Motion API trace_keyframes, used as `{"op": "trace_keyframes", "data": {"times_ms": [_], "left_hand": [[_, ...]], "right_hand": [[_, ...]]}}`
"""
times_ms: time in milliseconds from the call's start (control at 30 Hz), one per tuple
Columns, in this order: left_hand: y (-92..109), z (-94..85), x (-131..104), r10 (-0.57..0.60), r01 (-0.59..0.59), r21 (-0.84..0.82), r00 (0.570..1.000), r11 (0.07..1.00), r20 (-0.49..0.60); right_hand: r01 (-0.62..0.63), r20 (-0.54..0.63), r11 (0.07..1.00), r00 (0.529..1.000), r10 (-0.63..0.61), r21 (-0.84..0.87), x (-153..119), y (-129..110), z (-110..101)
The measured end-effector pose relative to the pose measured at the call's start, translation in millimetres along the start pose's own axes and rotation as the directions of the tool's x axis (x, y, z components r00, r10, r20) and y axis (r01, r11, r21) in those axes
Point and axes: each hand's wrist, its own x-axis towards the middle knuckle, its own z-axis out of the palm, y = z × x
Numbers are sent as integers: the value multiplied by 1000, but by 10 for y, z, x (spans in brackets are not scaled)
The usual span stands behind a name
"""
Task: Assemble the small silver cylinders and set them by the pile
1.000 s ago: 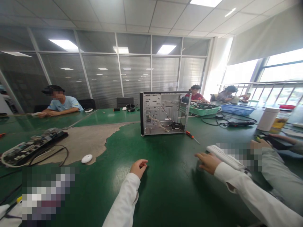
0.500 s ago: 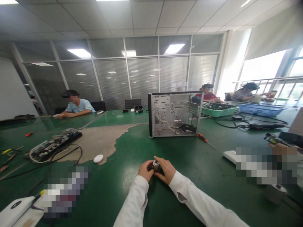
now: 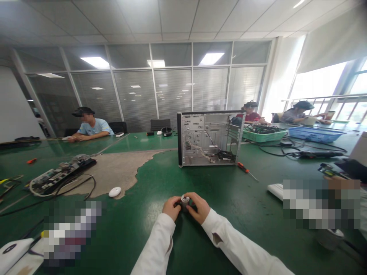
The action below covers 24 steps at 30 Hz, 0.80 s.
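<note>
A small silver metal cylinder (image 3: 185, 200) stands upright just above or on the green tabletop in front of me; I cannot tell which. It has a dark spot in its round top. On its left side, the fingers of my left hand (image 3: 171, 207) are curled against it. My right hand (image 3: 198, 207) grips it from the right, with the index finger at the rim and the thumb lower down. The fingers hide much of the cylinder's lower part. White sleeves cover both forearms.
An open computer case (image 3: 210, 139) stands ahead, with an orange-handled screwdriver (image 3: 247, 171) beside it. A circuit board (image 3: 61, 175) with cables and a white round disc (image 3: 115, 191) lie left. Green (image 3: 262, 137) and blue (image 3: 315, 134) baskets stand back right. Several people sit around the table.
The fingers of my right hand have drawn in more closely around the cylinder. Both hands and the cylinder sit slightly further left in view, as do the things on the table.
</note>
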Motion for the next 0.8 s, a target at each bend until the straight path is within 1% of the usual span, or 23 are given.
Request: {"op": "trace_keyframes", "data": {"times_ms": [133,300,400,533,600,667,733,800], "left_hand": [[21,6,-32,11,-11,31,1000,999,8],[-1,44,-65,113,-113,114,994,987,6],[-11,59,-76,133,-133,169,991,977,13],[59,50,-103,122,-122,205,992,971,12],[129,38,-123,105,-104,209,994,972,4],[199,31,-140,65,-62,212,998,975,-10],[248,34,-144,41,-35,220,999,975,-21],[264,46,-134,38,-30,217,999,976,-34]], "right_hand": [[-72,7,996,997,71,60,-2,-15,-34],[-145,-18,980,989,149,132,-9,-8,-49],[-208,-56,964,974,220,164,2,25,-19],[-318,-100,904,928,358,287,23,84,30],[-371,-107,852,894,436,370,31,123,49],[-413,-94,795,861,499,444,36,166,65],[-430,-74,751,844,532,500,37,208,80],[-425,-61,732,843,534,532,33,243,94]]}}
